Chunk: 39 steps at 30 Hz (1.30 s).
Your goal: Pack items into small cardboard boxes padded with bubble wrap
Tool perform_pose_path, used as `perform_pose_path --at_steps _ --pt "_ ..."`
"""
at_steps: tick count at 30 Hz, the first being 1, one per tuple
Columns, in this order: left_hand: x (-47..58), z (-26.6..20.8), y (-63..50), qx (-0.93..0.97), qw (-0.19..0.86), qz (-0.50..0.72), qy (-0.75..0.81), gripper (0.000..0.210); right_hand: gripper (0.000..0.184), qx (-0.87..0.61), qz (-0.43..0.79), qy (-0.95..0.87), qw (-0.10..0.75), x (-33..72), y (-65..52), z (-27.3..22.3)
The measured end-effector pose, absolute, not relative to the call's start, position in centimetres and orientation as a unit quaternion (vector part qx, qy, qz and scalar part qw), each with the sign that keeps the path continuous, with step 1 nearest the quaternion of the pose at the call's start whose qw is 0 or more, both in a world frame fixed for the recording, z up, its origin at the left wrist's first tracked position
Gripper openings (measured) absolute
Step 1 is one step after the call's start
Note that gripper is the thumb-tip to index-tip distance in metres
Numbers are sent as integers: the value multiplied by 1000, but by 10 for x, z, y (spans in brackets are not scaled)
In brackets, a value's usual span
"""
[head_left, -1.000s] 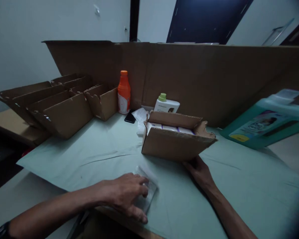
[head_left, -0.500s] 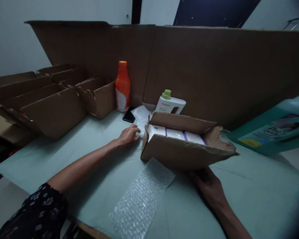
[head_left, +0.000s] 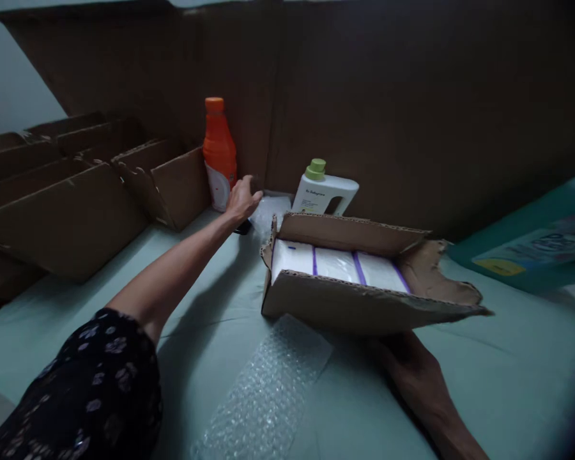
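My left hand (head_left: 243,199) is raised over the far side of the table, between an orange bottle (head_left: 219,150) and a crumpled piece of bubble wrap (head_left: 271,214). Its fingers are slightly curled and apart, with nothing visible in them. Below it, a black phone (head_left: 243,227) is mostly covered by the hand. My right hand (head_left: 414,374) grips the lower near side of an open cardboard box (head_left: 335,303); its fingertips are hidden beneath. Inside the box lie white packs with purple edges (head_left: 338,264). A flat bubble wrap sheet (head_left: 268,390) lies before the box.
Behind the box stands a white jug with a green cap (head_left: 323,191). Several open cardboard boxes (head_left: 67,214) line the left side. A large container of teal liquid (head_left: 522,246) is at the right. A tall cardboard panel (head_left: 364,102) closes off the back of the pale green table (head_left: 211,358).
My left hand has moved forward and up, from beside the box's left end to near the orange bottle. The view has tilted down and come closer. My right hand stays at the box.
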State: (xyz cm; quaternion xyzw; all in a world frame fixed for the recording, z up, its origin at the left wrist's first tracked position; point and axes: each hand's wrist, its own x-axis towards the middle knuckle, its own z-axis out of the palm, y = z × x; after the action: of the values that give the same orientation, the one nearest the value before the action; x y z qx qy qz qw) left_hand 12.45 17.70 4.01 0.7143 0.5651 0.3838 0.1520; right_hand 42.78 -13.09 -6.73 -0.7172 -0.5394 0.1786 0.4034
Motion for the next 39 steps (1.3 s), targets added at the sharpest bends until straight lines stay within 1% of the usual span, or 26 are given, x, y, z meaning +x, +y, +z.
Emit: perform_pose_path --at_steps 3,7,10,13,15,17,19,20,23,25,27,29,30,32,34,37,39 --pt "96 23 120 739 150 364 547 43 46 -705 228 -527 417 422 -129 -63" --pt "40 -5 7 790 184 312 494 33 49 -686 232 -530 440 414 -128 -60" --pt "13 -14 -67 827 206 265 452 24 48 -680 231 -533 447 411 -127 -63" --pt "12 -17 -105 824 248 252 443 22 48 -663 249 -532 464 408 -128 -63" --pt "22 -19 -107 800 276 271 458 32 49 -647 262 -534 476 406 -129 -61" --pt "39 -18 -97 770 300 306 472 51 50 -635 273 -542 478 404 -130 -57" --pt "58 -15 -84 751 327 333 467 68 51 -630 280 -556 464 400 -133 -51" --pt "68 -12 -78 746 341 342 458 73 51 -633 282 -564 449 397 -134 -48" --pt "86 -8 -72 738 370 356 437 73 54 -647 274 -588 400 387 -141 -39" --pt "86 -11 -77 735 371 366 434 71 55 -654 258 -604 376 382 -148 -35" --pt "74 -17 -87 740 349 360 448 74 55 -662 236 -621 347 381 -159 -32" --pt "54 -26 -100 757 300 333 475 76 49 -682 201 -630 311 382 -172 -30" --pt "43 -30 -108 771 266 311 488 73 42 -696 179 -630 294 383 -179 -29" --pt "26 -37 -126 805 199 256 496 57 31 -717 142 -627 267 381 -192 -26" --pt "19 -44 -142 834 152 208 488 36 30 -718 131 -637 247 372 -199 -24" --pt "25 -49 -159 848 134 181 479 13 30 -706 135 -657 229 347 -191 -22" --pt "34 -51 -164 849 138 187 475 4 27 -705 153 -643 257 327 -178 -25"
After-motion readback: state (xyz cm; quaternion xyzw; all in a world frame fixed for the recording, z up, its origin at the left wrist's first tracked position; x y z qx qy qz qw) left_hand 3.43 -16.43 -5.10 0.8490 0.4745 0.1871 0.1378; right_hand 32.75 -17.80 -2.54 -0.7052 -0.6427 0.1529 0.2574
